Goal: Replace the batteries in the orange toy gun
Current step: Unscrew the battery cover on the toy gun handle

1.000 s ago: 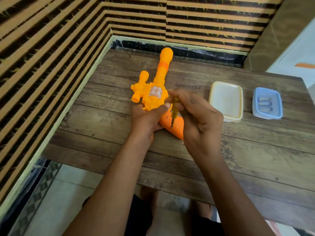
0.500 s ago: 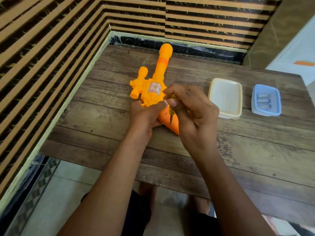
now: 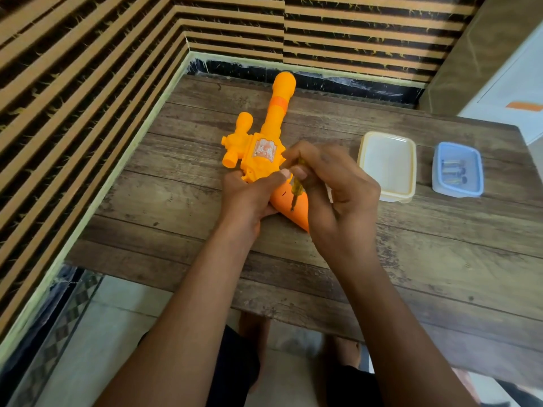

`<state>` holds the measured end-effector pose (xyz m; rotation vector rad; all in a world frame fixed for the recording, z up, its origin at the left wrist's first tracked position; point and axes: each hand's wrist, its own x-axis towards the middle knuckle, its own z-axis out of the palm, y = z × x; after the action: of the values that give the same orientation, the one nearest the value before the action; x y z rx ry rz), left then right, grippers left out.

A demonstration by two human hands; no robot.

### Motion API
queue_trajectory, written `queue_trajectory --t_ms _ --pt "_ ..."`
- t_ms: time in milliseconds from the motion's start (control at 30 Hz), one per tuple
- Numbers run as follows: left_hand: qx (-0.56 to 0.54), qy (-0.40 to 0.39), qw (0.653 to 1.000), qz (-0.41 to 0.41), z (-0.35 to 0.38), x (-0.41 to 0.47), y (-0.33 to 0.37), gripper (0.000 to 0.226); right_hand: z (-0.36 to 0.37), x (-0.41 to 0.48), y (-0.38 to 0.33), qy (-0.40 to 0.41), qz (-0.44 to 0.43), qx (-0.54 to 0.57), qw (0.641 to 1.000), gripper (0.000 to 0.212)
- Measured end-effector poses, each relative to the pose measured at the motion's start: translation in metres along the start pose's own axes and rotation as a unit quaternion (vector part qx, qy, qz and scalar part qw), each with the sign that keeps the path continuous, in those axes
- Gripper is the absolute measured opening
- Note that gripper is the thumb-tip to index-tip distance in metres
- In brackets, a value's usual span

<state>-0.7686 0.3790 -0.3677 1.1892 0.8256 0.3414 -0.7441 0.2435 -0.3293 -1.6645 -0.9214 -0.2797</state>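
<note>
the orange toy gun [image 3: 258, 163] lies flat on the wooden surface [image 3: 426, 259] in the middle of the frame, its long barrel pointing toward the upper edge and ending in a rounded muzzle just short of the striped wall; it is bright yellow-orange plastic with a darker orange band round the barrel, a stubby scope-like piece sticking out on its left side, a pale printed sticker on the body, and a deeper orange grip slanting toward the lower right between the two hands; the left hand [image 3: 246, 201] grips the gun where body meets grip, thumb laid across the top; the right hand [image 3: 335, 192] is close against it, fingers curled and pinching a small screwdriver [image 3: 296, 189] with a yellowish see-through handle, held nearly upright with its metal tip down on the face of the grip; to the right of the hands sits a cream container [image 3: 387, 164] with its lid on, and further right, apart from it, a blue container [image 3: 458, 193] holding a few batteries [image 3: 452, 171]
</note>
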Motion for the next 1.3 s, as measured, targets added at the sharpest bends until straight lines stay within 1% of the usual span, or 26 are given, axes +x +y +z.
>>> queue_trajectory --t_ms 67,100,200,233,267,300,333,367,433,467,500,567,600,633,700,733,867,933,1000,1067,1167,1300 --pt "0.006 -0.009 1.000 -0.002 -0.002 -0.001 0.001 0.021 0.001 0.000 -0.002 -0.008 -0.001 0.003 1.000 0.015" --pt "0.010 -0.011 1.000 -0.003 -0.002 -0.002 0.002 0.017 0.002 -0.001 -0.002 -0.005 -0.003 0.000 1.000 0.015" --pt "0.008 -0.014 1.000 0.003 0.000 -0.004 0.004 0.022 0.004 -0.002 -0.002 0.012 -0.011 -0.016 1.000 0.020" --pt "0.006 -0.014 1.000 0.005 0.001 -0.005 0.005 0.037 0.004 -0.002 -0.002 0.014 -0.011 -0.019 1.000 0.021" --pt "0.003 -0.014 1.000 0.005 0.002 -0.005 0.006 0.056 0.004 -0.002 -0.001 0.013 -0.009 -0.018 1.000 0.022" --pt "0.005 -0.012 1.000 0.001 0.002 -0.004 0.005 0.069 0.003 -0.001 -0.001 0.011 -0.006 -0.014 1.000 0.022" --pt "0.006 -0.009 1.000 0.000 0.002 -0.004 0.004 0.073 0.002 -0.001 -0.001 0.010 -0.002 -0.009 1.000 0.021" --pt "0.004 -0.006 1.000 0.002 0.001 -0.003 0.003 0.068 0.001 -0.001 -0.001 0.006 0.002 -0.004 1.000 0.020" --pt "-0.004 -0.001 1.000 -0.003 -0.001 0.001 0.000 0.048 -0.001 -0.001 -0.001 -0.010 0.012 0.007 1.000 0.018" --pt "-0.005 0.001 1.000 -0.005 -0.002 0.001 -0.001 0.045 -0.001 -0.002 -0.002 -0.020 0.015 0.012 1.000 0.017" --pt "-0.008 -0.003 1.000 -0.005 -0.002 0.000 0.000 0.049 -0.001 -0.002 -0.003 -0.025 0.015 0.015 0.999 0.016" --pt "-0.008 -0.011 1.000 -0.004 0.000 -0.003 0.002 0.069 0.002 -0.002 -0.005 -0.017 0.013 0.019 1.000 0.012" --pt "-0.009 -0.015 1.000 -0.005 0.000 -0.004 0.003 0.073 0.004 -0.002 -0.006 -0.006 0.011 0.018 1.000 0.010" --pt "-0.009 -0.018 1.000 -0.005 0.000 -0.004 0.003 0.068 0.006 -0.002 -0.007 0.006 0.009 0.013 1.000 0.010" --pt "-0.011 -0.017 1.000 -0.009 0.000 -0.003 0.002 0.042 0.007 -0.002 -0.006 0.027 0.004 0.001 1.000 0.012" --pt "-0.011 -0.008 1.000 -0.011 0.000 -0.002 0.002 0.035 0.007 -0.002 -0.005 0.033 0.003 -0.003 0.999 0.015" --pt "-0.009 0.016 1.000 -0.017 0.000 0.004 -0.001 0.042 0.000 0.000 -0.001 0.027 0.009 -0.004 1.000 0.025" --pt "-0.011 0.012 1.000 -0.017 0.000 0.004 -0.002 0.044 -0.002 0.000 -0.002 0.021 0.016 0.012 1.000 0.022" --pt "-0.008 0.004 1.000 -0.017 -0.001 0.003 0.000 0.047 -0.001 -0.002 -0.005 0.014 0.020 0.027 0.999 0.014" --pt "-0.007 -0.001 1.000 -0.019 0.000 0.002 0.001 0.050 0.001 -0.003 -0.006 0.017 0.012 0.017 1.000 0.009" --pt "-0.014 -0.003 1.000 -0.014 -0.001 0.002 -0.001 0.057 0.001 -0.002 -0.003 0.037 0.009 0.000 0.999 0.017" --pt "-0.007 0.000 1.000 -0.012 -0.003 0.008 -0.005 0.047 -0.003 -0.002 0.000 0.032 0.016 0.006 0.999 0.024"
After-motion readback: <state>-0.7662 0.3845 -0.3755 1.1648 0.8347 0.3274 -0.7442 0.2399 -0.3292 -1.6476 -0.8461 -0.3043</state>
